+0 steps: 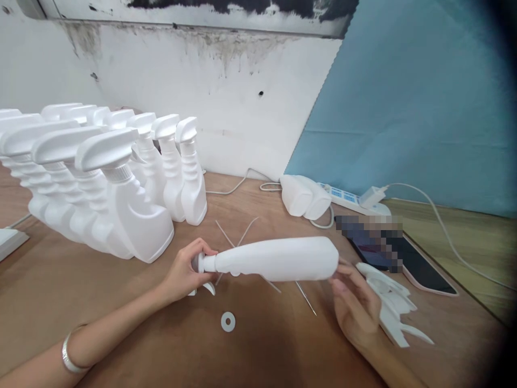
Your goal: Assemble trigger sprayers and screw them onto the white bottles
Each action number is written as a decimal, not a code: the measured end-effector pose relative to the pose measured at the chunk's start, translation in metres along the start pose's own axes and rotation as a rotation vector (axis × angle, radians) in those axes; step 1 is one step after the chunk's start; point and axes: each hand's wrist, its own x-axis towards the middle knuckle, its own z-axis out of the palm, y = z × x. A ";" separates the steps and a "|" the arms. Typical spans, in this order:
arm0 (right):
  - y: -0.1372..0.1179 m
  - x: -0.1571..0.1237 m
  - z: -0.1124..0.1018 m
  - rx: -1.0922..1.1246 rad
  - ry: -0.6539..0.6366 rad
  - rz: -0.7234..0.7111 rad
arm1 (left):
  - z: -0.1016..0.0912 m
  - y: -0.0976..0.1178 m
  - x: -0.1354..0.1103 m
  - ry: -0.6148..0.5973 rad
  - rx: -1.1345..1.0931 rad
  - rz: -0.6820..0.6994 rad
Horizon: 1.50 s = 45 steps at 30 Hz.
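A white plastic spray bottle (278,258) lies sideways in the air above the table, its neck to the left and its base to the right. My left hand (186,275) is closed around the sprayer head at the neck, and a curved white trigger (209,289) pokes out below the fingers. At the other end, my right hand (357,304) has its fingers curled against the base. Thin clear tubes (247,230) lie crossed behind the bottle, partly hidden by it. A white washer (228,314) and a thin metal rod (307,299) rest below it.
Rows of assembled white spray bottles (137,221) stand at the left. Two white bottles (297,196) lie near the wall beside a power strip (347,200) with a cable. Phones (424,264) and loose white sprayer parts (390,299) lie at the right.
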 end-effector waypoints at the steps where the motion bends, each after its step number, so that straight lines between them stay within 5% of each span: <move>1: -0.001 -0.001 0.000 -0.031 -0.027 0.006 | 0.000 0.001 0.001 0.010 -0.009 -0.018; 5: -0.004 -0.001 -0.002 -0.291 -0.081 -0.014 | -0.002 0.004 0.001 0.028 -0.025 -0.066; 10: -0.007 0.005 -0.005 -0.492 0.007 -0.206 | -0.001 0.004 0.000 -0.022 -0.052 -0.045; 16: -0.009 0.006 -0.002 -0.331 0.028 -0.326 | 0.000 0.007 -0.001 -0.085 -0.144 -0.047; 25: -0.012 0.005 -0.005 -0.209 -0.051 -0.311 | -0.001 0.005 -0.004 -0.106 -0.108 -0.012; 32: -0.001 0.005 -0.016 -0.474 -0.101 -0.098 | -0.003 0.009 -0.007 -0.128 0.047 0.067; 36: 0.000 0.005 -0.009 -0.443 -0.013 0.102 | -0.004 0.010 -0.002 -0.138 0.183 0.200; 45: -0.016 0.008 0.000 -0.219 -0.091 0.449 | -0.032 0.044 0.020 -0.180 0.388 0.576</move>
